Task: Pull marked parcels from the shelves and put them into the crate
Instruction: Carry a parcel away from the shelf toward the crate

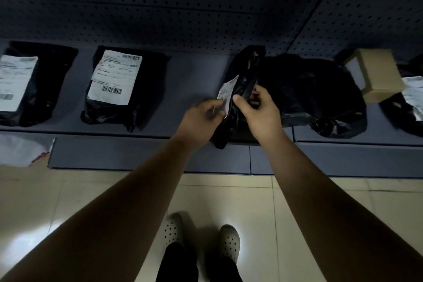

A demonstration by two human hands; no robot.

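My right hand [258,112] pinched a floppy black plastic parcel [243,75] at the grey shelf's [194,71] front edge. I couldn't tell my left hand's [201,119] grip. Nothing reached the crate yet.

A white perforated clog [172,229] and its pair [230,241] stand on the beige tiled floor [229,194], below black trouser legs [176,263].
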